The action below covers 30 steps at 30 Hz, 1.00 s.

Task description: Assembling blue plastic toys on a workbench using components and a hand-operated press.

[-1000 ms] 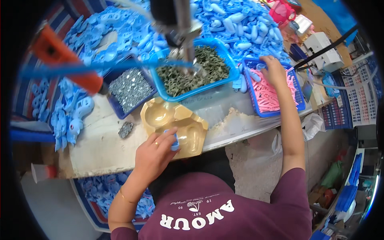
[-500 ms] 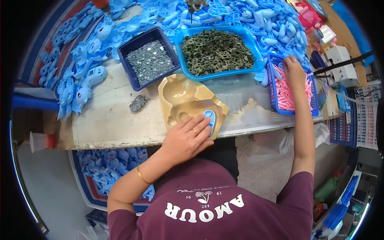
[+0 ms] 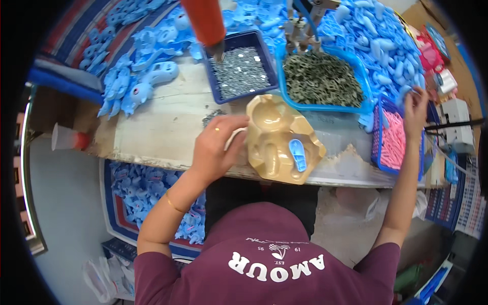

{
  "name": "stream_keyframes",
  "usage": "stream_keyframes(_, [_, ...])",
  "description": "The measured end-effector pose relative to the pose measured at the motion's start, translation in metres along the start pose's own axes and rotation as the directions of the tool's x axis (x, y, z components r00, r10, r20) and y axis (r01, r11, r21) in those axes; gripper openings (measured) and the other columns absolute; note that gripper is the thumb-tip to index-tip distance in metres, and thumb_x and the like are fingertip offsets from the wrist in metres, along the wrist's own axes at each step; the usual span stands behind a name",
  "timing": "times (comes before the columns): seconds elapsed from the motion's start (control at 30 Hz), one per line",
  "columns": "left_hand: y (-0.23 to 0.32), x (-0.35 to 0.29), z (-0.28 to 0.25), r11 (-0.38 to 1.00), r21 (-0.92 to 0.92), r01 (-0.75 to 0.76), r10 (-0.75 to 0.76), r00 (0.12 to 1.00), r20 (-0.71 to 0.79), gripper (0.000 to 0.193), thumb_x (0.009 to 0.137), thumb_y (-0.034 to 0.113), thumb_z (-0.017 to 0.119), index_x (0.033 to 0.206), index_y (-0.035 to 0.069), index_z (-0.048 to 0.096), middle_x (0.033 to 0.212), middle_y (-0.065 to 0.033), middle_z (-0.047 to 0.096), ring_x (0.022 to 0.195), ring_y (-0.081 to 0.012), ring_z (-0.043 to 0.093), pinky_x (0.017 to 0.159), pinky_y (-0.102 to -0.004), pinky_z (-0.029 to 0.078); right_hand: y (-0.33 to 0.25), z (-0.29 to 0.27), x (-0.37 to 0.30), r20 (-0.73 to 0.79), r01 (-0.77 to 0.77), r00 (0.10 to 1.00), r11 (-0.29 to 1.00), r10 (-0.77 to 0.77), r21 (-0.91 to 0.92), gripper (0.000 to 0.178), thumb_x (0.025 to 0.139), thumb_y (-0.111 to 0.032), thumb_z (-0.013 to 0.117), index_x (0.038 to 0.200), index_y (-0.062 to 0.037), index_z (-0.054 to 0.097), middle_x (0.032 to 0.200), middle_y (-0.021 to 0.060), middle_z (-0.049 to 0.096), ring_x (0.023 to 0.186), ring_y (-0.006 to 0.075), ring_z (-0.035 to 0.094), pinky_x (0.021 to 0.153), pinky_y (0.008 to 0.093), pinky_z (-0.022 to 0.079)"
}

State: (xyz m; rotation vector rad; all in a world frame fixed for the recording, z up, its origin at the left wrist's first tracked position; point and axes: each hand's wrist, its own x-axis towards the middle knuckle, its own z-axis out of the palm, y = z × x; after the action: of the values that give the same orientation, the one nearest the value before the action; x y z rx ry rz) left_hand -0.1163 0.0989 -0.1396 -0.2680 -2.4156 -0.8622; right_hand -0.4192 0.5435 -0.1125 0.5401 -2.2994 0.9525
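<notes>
A tan moulded holder [image 3: 264, 152] with rounded hollows lies near the table's front edge. In its right hollow sits a small blue elongated plastic piece [image 3: 297, 155]. Beside the holder's left edge is my left hand [image 3: 216, 147], its fingers bent and the thumb apart, with nothing seen in them. My right hand [image 3: 416, 109] is above the far end of a blue basket [image 3: 377, 147] of pink strip-like pieces [image 3: 392, 142]. Its fingers are pinched at a light blue plastic part [image 3: 404, 94], whose shape is partly hidden.
A dark blue tray [image 3: 218, 94] holds small silver screws; a light blue tray [image 3: 325, 108] holds dark metal pieces. Over them hang an orange power screwdriver [image 3: 203, 23] and a metal tool head [image 3: 302, 30]. Blue plastic parts [image 3: 376, 46] pile behind. A few loose screws [image 3: 212, 117] lie left of the holder.
My left hand has come off the blue piece in the holder and moved left. My right hand has lifted from among the pink pieces toward the basket's far end. The view has shifted.
</notes>
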Motion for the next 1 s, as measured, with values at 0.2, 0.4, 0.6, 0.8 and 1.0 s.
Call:
stream_keyframes(0.2, [0.027,-0.009,0.023,0.978,-0.136,-0.156,0.187,0.95,0.251,0.036,0.081,0.0,0.073,0.116,0.006,0.066,0.117,-0.0112,0.07,0.1,-0.0327,0.067,0.088,-0.0407,0.055,-0.112,0.021,-0.054,0.826,-0.275,0.521,0.958,0.216,-0.078,0.024,0.087,-0.004,0.059,0.111,-0.0014,0.064,0.067,0.0029,0.06,0.057,0.0115,0.06,0.054,0.0293,0.047])
stream_keyframes(0.4, [0.064,-0.003,0.059,0.972,0.081,-0.22,0.171,0.902,0.397,0.05,0.084,0.02,0.076,0.131,0.008,0.063,0.137,-0.0068,0.061,0.11,-0.0296,0.061,0.091,-0.0398,0.052,-0.135,0.025,-0.086,0.856,-0.104,0.49,0.986,0.165,-0.13,0.022,0.085,-0.01,0.068,0.103,0.002,0.064,0.067,0.0129,0.067,0.057,0.0193,0.068,0.058,0.0347,0.053])
stream_keyframes(0.6, [0.063,-0.005,0.061,0.979,0.083,-0.187,0.136,0.9,0.415,0.041,0.086,0.024,0.074,0.121,0.007,0.063,0.125,-0.0072,0.062,0.109,-0.0284,0.059,0.09,-0.0378,0.05,-0.091,0.007,-0.017,0.488,-0.133,0.837,0.958,0.247,-0.256,0.018,0.089,-0.018,0.07,0.096,-0.0015,0.07,0.072,0.0096,0.069,0.063,0.016,0.067,0.059,0.0305,0.05])
stream_keyframes(0.8, [0.057,0.007,0.044,0.974,0.082,-0.212,0.164,0.906,0.39,0.04,0.081,0.024,0.079,0.114,0.007,0.065,0.117,-0.0067,0.065,0.108,-0.0307,0.059,0.093,-0.0407,0.051,-0.005,0.058,0.044,0.301,-0.041,0.943,0.946,0.144,-0.323,0.031,0.085,-0.019,0.072,0.111,-0.0035,0.069,0.106,0.017,0.073,0.096,0.0328,0.071,0.085,0.0409,0.056])
stream_keyframes(1.0, [0.045,-0.004,0.027,0.981,0.091,-0.173,0.122,0.906,0.405,0.038,0.078,0.02,0.079,0.112,0.006,0.068,0.121,-0.007,0.067,0.107,-0.0317,0.06,0.094,-0.0424,0.051,0.0,0.11,0.045,0.349,0.04,0.922,0.856,0.168,-0.515,0.036,0.082,-0.017,0.073,0.116,-0.0063,0.064,0.118,0.0188,0.067,0.109,0.0396,0.064,0.093,0.0471,0.052])
